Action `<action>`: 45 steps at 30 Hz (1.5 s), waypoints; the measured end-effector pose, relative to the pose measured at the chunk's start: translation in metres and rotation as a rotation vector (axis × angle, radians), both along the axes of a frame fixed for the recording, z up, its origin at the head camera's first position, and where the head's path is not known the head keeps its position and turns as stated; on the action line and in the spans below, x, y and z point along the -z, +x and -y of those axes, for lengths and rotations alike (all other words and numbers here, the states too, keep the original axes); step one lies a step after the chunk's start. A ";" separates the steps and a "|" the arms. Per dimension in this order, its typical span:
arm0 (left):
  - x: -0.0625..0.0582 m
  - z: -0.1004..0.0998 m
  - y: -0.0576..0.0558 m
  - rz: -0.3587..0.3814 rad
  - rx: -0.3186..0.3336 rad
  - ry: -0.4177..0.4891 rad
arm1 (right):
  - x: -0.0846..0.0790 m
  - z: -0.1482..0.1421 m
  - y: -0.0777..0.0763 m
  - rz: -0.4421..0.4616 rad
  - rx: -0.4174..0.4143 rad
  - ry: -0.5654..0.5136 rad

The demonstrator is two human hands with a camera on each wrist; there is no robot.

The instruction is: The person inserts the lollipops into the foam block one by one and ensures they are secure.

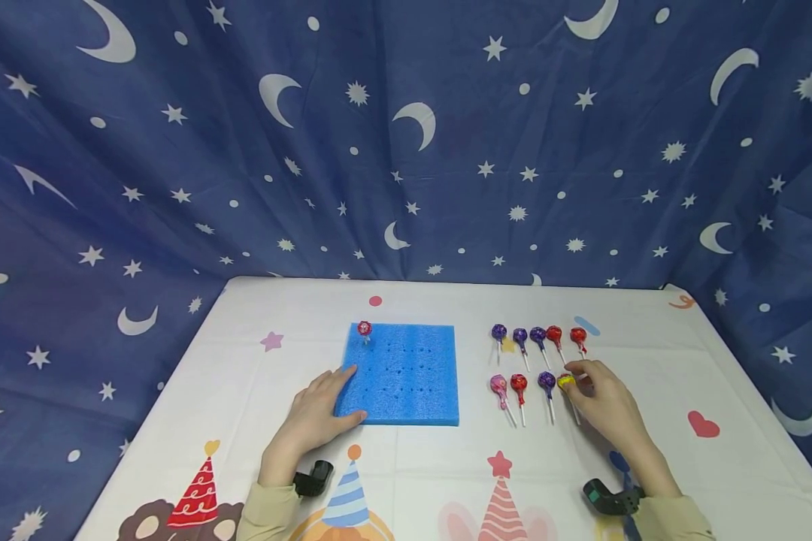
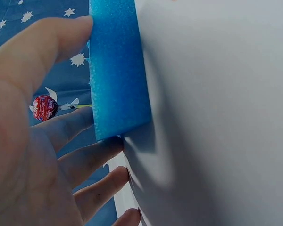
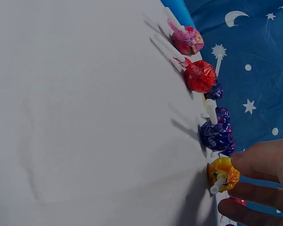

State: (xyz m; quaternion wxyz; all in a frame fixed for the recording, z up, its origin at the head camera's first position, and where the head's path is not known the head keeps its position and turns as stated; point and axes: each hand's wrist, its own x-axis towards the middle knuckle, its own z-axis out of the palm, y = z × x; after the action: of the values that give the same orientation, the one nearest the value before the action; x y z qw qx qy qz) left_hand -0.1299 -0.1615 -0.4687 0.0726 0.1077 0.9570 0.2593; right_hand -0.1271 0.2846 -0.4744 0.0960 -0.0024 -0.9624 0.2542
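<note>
A blue foam board (image 1: 406, 376) with small holes lies left of centre, and a red lollipop (image 1: 364, 328) stands upright near its far left corner. My left hand (image 1: 318, 413) rests against the board's near left corner, with its thumb on the near edge and fingers spread, fairly straight, along the left side. At the right, my right hand (image 1: 605, 398) pinches a yellow lollipop (image 3: 221, 174) by its wrapped head, thumb on one side and fingers on the other. That lollipop's stick points toward my wrist, and its head is low, by the tabletop.
Beside the yellow lollipop lie a purple lollipop (image 1: 546, 381), a red lollipop (image 1: 518, 383) and a pink lollipop (image 1: 498, 385). Behind them is a row of purple and red lollipops (image 1: 537, 336). A printed white cloth (image 1: 210, 391) covers the table; a blue starry curtain (image 1: 406, 150) hangs behind.
</note>
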 end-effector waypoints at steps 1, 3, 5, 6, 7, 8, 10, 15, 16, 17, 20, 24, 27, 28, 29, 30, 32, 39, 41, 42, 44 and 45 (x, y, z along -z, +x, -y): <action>0.000 0.000 0.000 -0.001 0.001 0.001 | 0.001 0.000 0.000 0.003 0.001 0.002; 0.000 0.000 0.000 -0.003 0.002 0.003 | 0.002 0.000 0.000 0.008 0.005 0.006; -0.001 0.000 0.000 -0.002 0.003 0.005 | 0.003 0.000 -0.001 0.016 0.009 0.011; -0.001 0.000 0.000 -0.002 0.004 0.005 | 0.003 0.000 -0.001 0.018 0.010 0.013; -0.001 0.000 0.001 -0.001 0.005 0.006 | 0.004 0.000 -0.001 0.021 0.011 0.014; -0.001 0.000 0.001 -0.001 0.004 0.005 | 0.005 0.001 -0.002 0.025 0.011 0.015; -0.001 0.001 0.001 0.001 0.004 0.005 | 0.006 0.001 -0.002 0.037 0.011 0.022; 0.000 0.000 0.001 -0.001 0.002 0.008 | 0.009 0.002 -0.003 0.062 0.013 0.038; 0.000 0.000 0.001 -0.001 0.001 0.009 | 0.009 0.002 -0.004 0.062 0.016 0.039; 0.000 0.000 0.001 -0.002 0.001 0.009 | 0.009 0.002 -0.004 0.060 0.017 0.041; 0.000 0.000 0.001 -0.001 -0.002 0.012 | 0.010 0.003 -0.003 0.052 0.020 0.047; 0.000 0.000 0.001 0.000 -0.004 0.012 | 0.010 0.004 -0.004 0.040 0.023 0.055; 0.000 0.000 0.001 0.002 -0.005 0.013 | 0.010 0.004 -0.004 0.029 0.024 0.062; 0.000 0.000 0.001 0.003 -0.007 0.013 | 0.010 0.005 -0.004 0.025 0.025 0.064; 0.000 0.000 0.001 0.004 -0.007 0.012 | 0.010 0.005 -0.004 0.021 0.026 0.066; 0.000 0.000 0.001 0.004 -0.007 0.012 | 0.010 0.005 -0.004 0.017 0.027 0.067; 0.000 0.000 0.001 0.003 -0.008 0.011 | 0.011 0.005 -0.004 0.010 0.028 0.067; 0.000 0.000 0.001 -0.001 -0.007 0.010 | 0.014 0.004 -0.004 0.017 0.040 0.060; 0.000 0.000 0.001 0.001 -0.007 0.009 | 0.014 0.003 -0.004 0.022 0.039 0.054; 0.000 0.000 0.001 0.001 -0.007 0.009 | 0.013 0.003 -0.004 0.021 0.038 0.050; 0.000 0.000 0.001 0.002 -0.006 0.010 | 0.012 0.002 -0.004 0.019 0.035 0.040; 0.000 0.000 0.001 0.001 -0.005 0.010 | 0.012 0.001 -0.004 0.018 0.036 0.039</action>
State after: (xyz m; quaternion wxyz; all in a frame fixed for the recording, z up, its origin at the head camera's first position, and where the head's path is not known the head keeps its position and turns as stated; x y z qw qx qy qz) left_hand -0.1286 -0.1619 -0.4684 0.0720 0.1054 0.9559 0.2645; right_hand -0.1306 0.2831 -0.4859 0.0918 -0.0203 -0.9677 0.2338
